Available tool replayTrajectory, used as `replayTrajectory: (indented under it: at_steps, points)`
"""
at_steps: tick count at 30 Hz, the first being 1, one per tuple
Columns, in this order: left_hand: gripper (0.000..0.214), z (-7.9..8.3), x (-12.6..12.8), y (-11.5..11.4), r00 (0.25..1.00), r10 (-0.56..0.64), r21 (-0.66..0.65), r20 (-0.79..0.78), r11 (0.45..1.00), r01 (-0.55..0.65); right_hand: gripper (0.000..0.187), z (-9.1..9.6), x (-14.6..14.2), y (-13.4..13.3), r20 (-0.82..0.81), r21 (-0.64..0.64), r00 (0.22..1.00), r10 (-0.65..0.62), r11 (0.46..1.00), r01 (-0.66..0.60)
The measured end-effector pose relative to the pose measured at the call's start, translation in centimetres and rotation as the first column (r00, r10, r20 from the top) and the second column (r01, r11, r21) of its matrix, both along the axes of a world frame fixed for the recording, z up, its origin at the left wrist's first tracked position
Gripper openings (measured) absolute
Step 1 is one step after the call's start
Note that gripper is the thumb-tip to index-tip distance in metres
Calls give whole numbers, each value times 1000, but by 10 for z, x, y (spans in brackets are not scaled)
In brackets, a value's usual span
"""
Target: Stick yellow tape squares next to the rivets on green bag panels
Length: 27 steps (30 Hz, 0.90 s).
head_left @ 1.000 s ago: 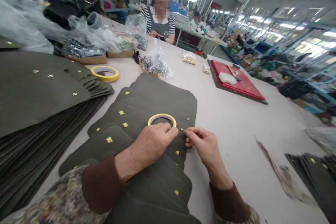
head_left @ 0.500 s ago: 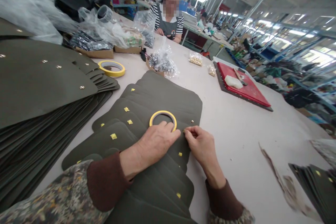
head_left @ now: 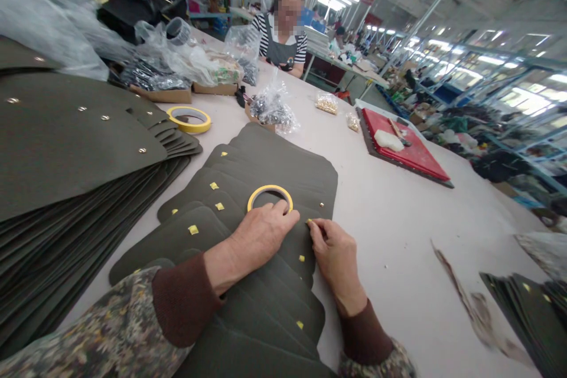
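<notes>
Dark olive leather panels lie fanned out in front of me, each with small yellow tape squares stuck on. A thin yellow tape roll rests on the panels. My left hand lies curled on the panels with its fingers against the roll's near edge. My right hand is pinched together, its fingertips pressing a small yellow tape piece onto a panel's edge just right of the left hand.
A tall stack of the same olive panels with metal studs fills the left. A second yellow tape roll, bags of metal hardware and a red cutting mat sit farther off. A person in a striped shirt works at the far end.
My right hand has drawn slightly toward me and pressed down on the panel edge. My left hand stays against the tape roll. The view has shifted a little.
</notes>
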<state>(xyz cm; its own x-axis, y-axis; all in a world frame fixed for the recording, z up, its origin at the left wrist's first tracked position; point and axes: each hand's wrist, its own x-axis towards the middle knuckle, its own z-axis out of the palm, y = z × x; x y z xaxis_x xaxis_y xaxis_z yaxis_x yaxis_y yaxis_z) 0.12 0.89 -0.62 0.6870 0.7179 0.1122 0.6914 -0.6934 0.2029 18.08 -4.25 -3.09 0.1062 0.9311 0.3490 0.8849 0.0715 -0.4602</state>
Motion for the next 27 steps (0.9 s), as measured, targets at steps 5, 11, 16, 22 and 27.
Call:
replayTrajectory:
  at_steps: [5, 11, 16, 22, 27]
  points:
    - [14, 0, -1, 4, 999, 2, -18, 53, 1000, -1, 17, 4, -8, 9, 62, -65, 997, -49, 996, 53]
    - [16, -6, -2, 11, 998, 0, -1, 70, 1000, 0, 24, 8, 5, 13, -245, -185, 966, -86, 982, 41]
    - [16, -3, -2, 19, 998, -36, 20, 46, 999, 35, 38, -1, 24, 15, -399, -207, 909, -123, 977, 41]
    - [8, 4, -9, 18, 992, -120, 43, 30, 992, 118, 36, 1, 25, 12, -345, -191, 935, -82, 982, 16]
    - [9, 11, -11, 4, 982, -187, 20, -17, 982, 188, 35, 6, 23, 9, -230, -171, 972, -53, 985, 13]
